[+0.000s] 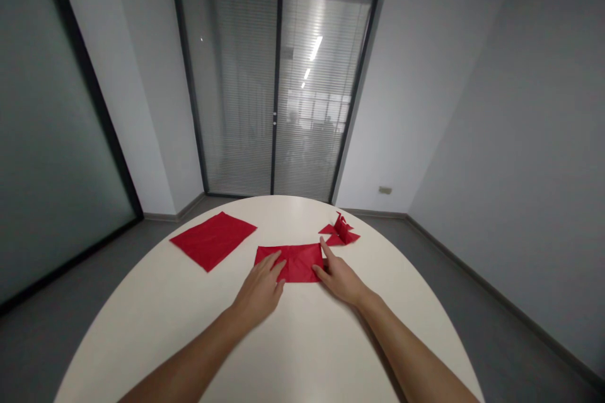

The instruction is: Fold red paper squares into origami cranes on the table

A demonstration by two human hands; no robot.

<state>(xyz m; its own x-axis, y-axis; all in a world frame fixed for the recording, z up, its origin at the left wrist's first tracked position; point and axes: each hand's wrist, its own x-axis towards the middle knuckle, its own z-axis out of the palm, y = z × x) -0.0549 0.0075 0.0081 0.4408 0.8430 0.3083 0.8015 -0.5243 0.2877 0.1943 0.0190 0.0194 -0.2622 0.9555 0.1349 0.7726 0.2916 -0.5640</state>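
A sheet of red paper (302, 258), folded into a rectangle with faint creases, lies on the table in front of me. My left hand (261, 283) rests on its left part, fingers stretched out over the surface. At the right edge is my right hand (341, 276); its thumb touches the paper and its index finger reaches to the upper right corner, the two spread apart. The other right fingers are mostly hidden. Just beyond that hand stands a red origami crane (341, 231) with pointed wings.
A second red paper sheet (212, 240) lies flat at the table's left side. Everything sits on a round white table (283, 352). Behind it are a glass door with blinds (231, 94) and grey walls, with a wall socket (385, 190) low on the right.
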